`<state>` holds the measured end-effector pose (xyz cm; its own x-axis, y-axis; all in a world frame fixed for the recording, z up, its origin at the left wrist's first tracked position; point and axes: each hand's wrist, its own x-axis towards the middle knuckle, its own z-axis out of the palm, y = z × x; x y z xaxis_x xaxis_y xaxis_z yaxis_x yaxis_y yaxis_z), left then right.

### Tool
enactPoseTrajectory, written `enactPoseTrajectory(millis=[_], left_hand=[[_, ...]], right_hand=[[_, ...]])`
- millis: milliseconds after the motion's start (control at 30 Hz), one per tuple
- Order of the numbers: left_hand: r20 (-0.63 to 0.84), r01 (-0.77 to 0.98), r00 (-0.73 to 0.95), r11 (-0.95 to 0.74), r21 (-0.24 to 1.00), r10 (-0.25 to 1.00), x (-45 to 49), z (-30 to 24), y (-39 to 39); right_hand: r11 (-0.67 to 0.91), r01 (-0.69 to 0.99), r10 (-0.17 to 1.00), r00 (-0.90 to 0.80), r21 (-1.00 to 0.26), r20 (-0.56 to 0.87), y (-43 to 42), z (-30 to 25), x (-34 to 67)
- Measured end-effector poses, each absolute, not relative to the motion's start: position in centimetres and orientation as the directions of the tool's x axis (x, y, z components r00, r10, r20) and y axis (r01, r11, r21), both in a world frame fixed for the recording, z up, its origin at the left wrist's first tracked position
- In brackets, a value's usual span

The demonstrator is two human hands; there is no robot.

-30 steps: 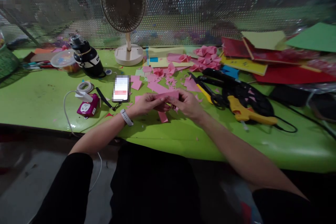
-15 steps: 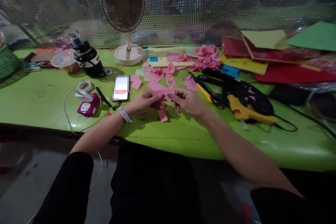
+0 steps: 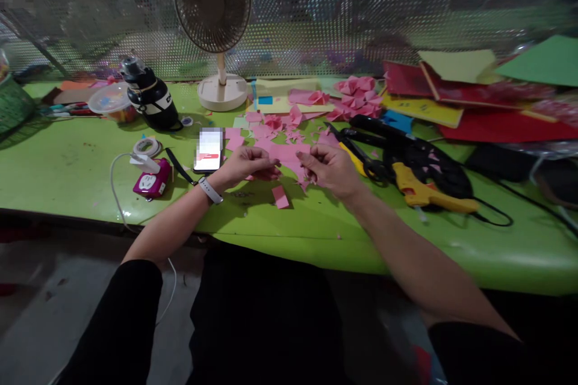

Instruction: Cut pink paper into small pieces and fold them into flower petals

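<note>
Both my hands hold one pink paper piece (image 3: 289, 156) just above the green table (image 3: 67, 174). My left hand (image 3: 246, 165), a white band on its wrist, pinches the paper's left end with closed fingers. My right hand (image 3: 329, 169) pinches the right end. A small pink offcut (image 3: 280, 196) lies on the table below the hands. More pink scraps (image 3: 264, 131) and folded pink paper bows (image 3: 356, 96) lie behind them.
A phone (image 3: 209, 149) lies left of my hands, beside a pink power adapter (image 3: 151, 180) with a white cable. Scissors (image 3: 361, 156) and a yellow glue gun (image 3: 422, 191) lie right. A fan (image 3: 214, 24), black bottle (image 3: 151, 96) and coloured card sheets (image 3: 474, 102) stand behind.
My hands have drifted slightly away from me and apart, and the pink paper between them has opened out wider. The small offcut stays on the table.
</note>
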<state>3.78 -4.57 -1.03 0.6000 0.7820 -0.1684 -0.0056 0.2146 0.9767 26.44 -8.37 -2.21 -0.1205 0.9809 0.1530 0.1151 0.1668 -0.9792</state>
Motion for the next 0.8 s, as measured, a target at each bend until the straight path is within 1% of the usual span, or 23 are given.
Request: enactPoseTrajectory(millis=[133, 233, 367, 433, 500, 567, 633, 733, 800], left_hand=[[-0.126, -0.049, 0.555, 0.184, 0.982, 0.822, 3.6, -0.8, -4.3], [-0.08, -0.107, 0.528, 0.16, 0.981, 0.845, 3.5, -0.9, -4.1], [0.001, -0.222, 0.486, 0.123, 0.967, 0.874, 3.3, -1.1, -3.7], [0.01, -0.268, 0.438, 0.119, 0.956, 0.899, 3.4, -1.3, -3.7], [-0.01, -0.297, 0.382, 0.133, 0.946, 0.924, 3.7, -1.4, -3.8], [-0.047, -0.299, 0.372, 0.168, 0.94, 0.927, 4.1, -1.5, -4.1], [-0.081, -0.258, 0.407, 0.2, 0.945, 0.91, 4.5, -1.5, -4.6], [-0.132, -0.167, 0.447, 0.227, 0.96, 0.885, 4.8, -1.4, -5.0], [-0.175, -0.128, 0.469, 0.263, 0.956, 0.866, 4.7, -1.3, -5.0]], right_hand=[[0.156, 0.057, 0.981, -0.127, -0.986, 0.147, -8.4, -2.1, 26.5], [0.127, 0.011, 0.975, -0.187, -0.992, 0.123, -8.4, -2.3, 26.7], [0.04, -0.031, 0.958, -0.281, -0.999, 0.047, -8.7, -2.6, 26.8], [0.03, -0.038, 0.958, -0.284, -0.999, 0.039, -8.9, -2.6, 26.5], [0.046, -0.04, 0.966, -0.252, -0.998, 0.055, -9.2, -2.6, 26.0], [0.062, -0.025, 0.972, -0.224, -0.998, 0.066, -9.4, -2.5, 25.4], [0.072, 0.003, 0.972, -0.226, -0.997, 0.07, -9.7, -2.4, 25.0], [0.117, 0.083, 0.956, -0.278, -0.99, 0.089, -10.0, -2.3, 25.0], [0.208, 0.14, 0.953, -0.251, -0.968, 0.168, -9.9, -2.1, 25.4]])
